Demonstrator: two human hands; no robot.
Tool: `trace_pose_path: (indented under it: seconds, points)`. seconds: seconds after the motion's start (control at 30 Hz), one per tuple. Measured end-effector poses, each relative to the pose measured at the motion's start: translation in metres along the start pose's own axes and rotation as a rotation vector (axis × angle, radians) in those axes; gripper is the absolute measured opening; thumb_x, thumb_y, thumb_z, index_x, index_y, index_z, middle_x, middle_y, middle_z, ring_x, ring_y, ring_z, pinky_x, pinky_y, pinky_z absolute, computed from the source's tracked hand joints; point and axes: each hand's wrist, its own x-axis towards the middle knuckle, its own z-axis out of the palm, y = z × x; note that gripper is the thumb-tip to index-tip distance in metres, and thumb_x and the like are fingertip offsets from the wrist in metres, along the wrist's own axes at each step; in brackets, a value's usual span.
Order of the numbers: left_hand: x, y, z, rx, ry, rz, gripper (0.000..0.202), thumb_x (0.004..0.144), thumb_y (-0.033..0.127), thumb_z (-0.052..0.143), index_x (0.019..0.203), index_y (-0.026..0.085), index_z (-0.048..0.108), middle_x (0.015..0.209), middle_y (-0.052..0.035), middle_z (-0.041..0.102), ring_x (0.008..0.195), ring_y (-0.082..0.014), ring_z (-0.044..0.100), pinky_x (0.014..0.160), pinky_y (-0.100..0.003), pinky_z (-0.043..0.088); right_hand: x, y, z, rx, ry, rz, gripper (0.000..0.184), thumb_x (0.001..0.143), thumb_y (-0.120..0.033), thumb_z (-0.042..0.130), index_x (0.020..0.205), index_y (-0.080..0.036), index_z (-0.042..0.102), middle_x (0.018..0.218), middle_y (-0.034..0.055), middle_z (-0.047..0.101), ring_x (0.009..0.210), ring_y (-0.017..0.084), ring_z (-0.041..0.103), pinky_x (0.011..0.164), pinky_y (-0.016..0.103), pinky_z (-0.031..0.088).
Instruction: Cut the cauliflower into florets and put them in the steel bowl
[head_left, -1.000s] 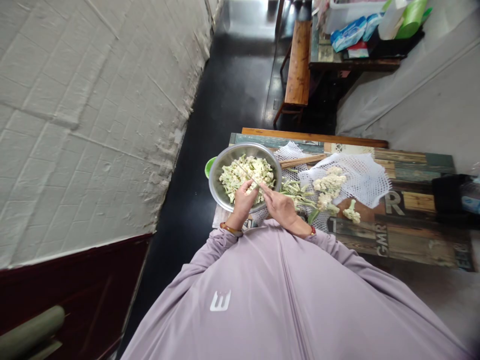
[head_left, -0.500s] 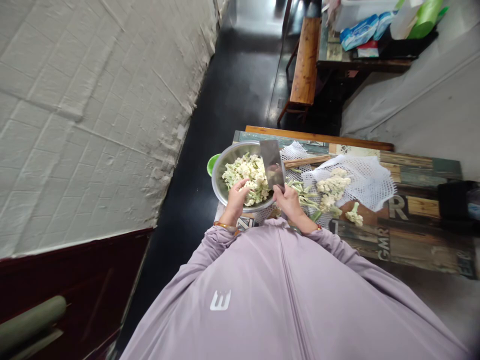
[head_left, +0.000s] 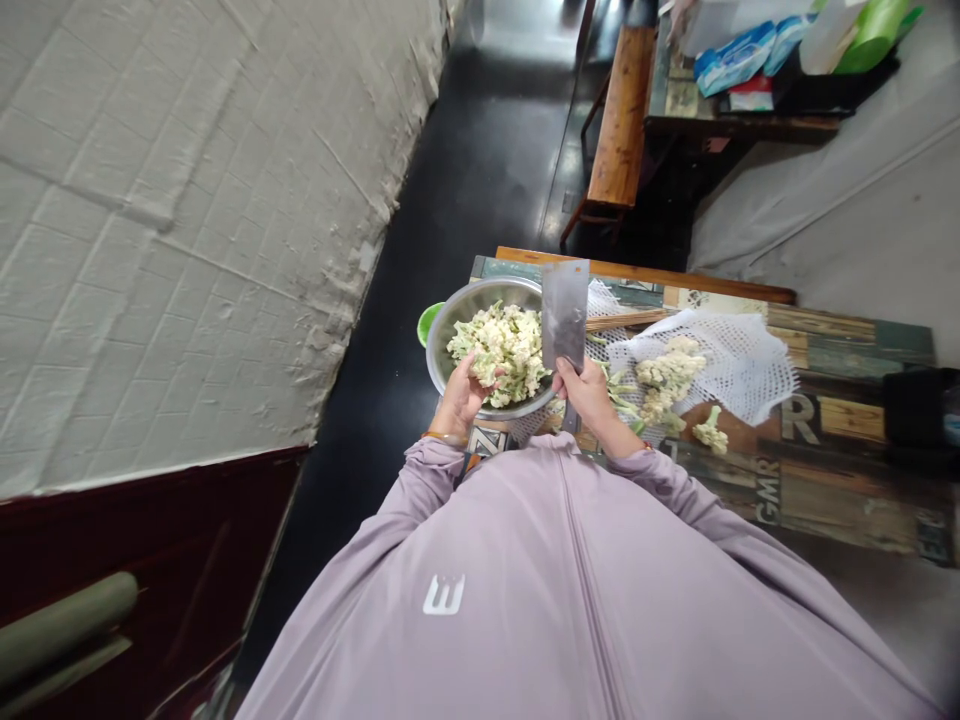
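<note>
A steel bowl (head_left: 454, 318) full of cut cauliflower florets (head_left: 504, 342) sits at the near left corner of the table. My left hand (head_left: 459, 392) curls over the bowl's near rim, fingers on a floret. My right hand (head_left: 586, 392) grips the handle of a cleaver (head_left: 564, 314), whose broad flat blade stands upright beside the bowl. Uncut cauliflower pieces (head_left: 664, 378) lie to the right on white mesh (head_left: 739, 360).
A painted wooden table (head_left: 840, 460) carries a stick (head_left: 616, 320) and a black object (head_left: 921, 408) at right. A green dish (head_left: 427, 322) peeks from behind the bowl. A wooden bench (head_left: 619, 120) and a cluttered table (head_left: 742, 90) stand beyond. A white brick wall (head_left: 187, 220) runs along the left.
The cleaver turned from edge-on over the bowl to blade upright and flat to view, lifted to the bowl's right. My left hand shifted to the bowl's near rim.
</note>
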Motion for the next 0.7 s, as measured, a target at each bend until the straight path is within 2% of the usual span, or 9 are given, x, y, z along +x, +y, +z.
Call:
trace_pose_path:
  seconds: [0.1,0.2,0.33,0.53,0.6,0.7]
  points:
    - [0.001,0.003,-0.009,-0.073,-0.013,-0.019,0.031,0.085,0.037,0.062,0.108,0.017,0.061,0.091,-0.007,0.071,0.084,-0.022,0.072,0.059,-0.026,0.052,-0.007,0.005,-0.005,0.048,0.019,0.054,0.042,0.085,-0.065,0.057,0.077,-0.024,0.05,0.056,-0.0023,0.06,0.042,0.012,0.05,0.041,0.025,0.038]
    - [0.001,0.007,-0.018,-0.099,0.006,0.025,0.03,0.081,0.028,0.063,0.109,0.017,0.061,0.091,-0.0058,0.071,0.084,-0.0205,0.072,0.061,-0.025,0.053,-0.011,0.008,-0.011,0.068,0.038,0.08,0.041,0.084,-0.063,0.059,0.08,-0.024,0.05,0.057,-0.0032,0.06,0.043,0.012,0.05,0.042,0.025,0.038]
    - [-0.008,0.008,-0.023,-0.068,-0.041,0.082,0.047,0.072,0.015,0.061,0.119,0.018,0.06,0.096,-0.0065,0.072,0.086,-0.0203,0.072,0.066,-0.027,0.056,-0.016,0.012,-0.016,0.09,0.044,0.081,0.04,0.084,-0.062,0.06,0.08,-0.023,0.051,0.057,-0.0035,0.06,0.042,0.012,0.05,0.041,0.024,0.038]
    - [-0.031,-0.002,-0.003,0.006,-0.287,0.053,0.061,0.068,0.011,0.057,0.128,0.02,0.058,0.116,-0.0103,0.072,0.101,-0.0256,0.071,0.076,-0.034,0.057,-0.027,0.008,-0.017,0.063,-0.037,0.044,0.041,0.088,-0.061,0.058,0.075,-0.023,0.051,0.055,-0.003,0.061,0.041,0.011,0.05,0.043,0.023,0.039]
    - [-0.036,-0.005,0.006,0.007,-0.346,0.03,0.057,0.071,0.015,0.058,0.127,0.019,0.059,0.118,-0.0115,0.072,0.103,-0.0274,0.071,0.076,-0.035,0.057,-0.031,0.005,-0.017,0.059,-0.062,0.023,0.041,0.089,-0.06,0.058,0.074,-0.022,0.052,0.055,-0.003,0.061,0.041,0.01,0.05,0.043,0.022,0.039]
    - [-0.04,-0.009,0.017,0.006,-0.368,-0.018,0.045,0.078,0.026,0.059,0.122,0.016,0.063,0.117,-0.0138,0.072,0.101,-0.0291,0.071,0.069,-0.033,0.055,-0.035,0.001,-0.02,0.05,-0.074,0.02,0.043,0.089,-0.061,0.058,0.074,-0.021,0.053,0.056,-0.0026,0.062,0.041,0.01,0.051,0.043,0.021,0.04]
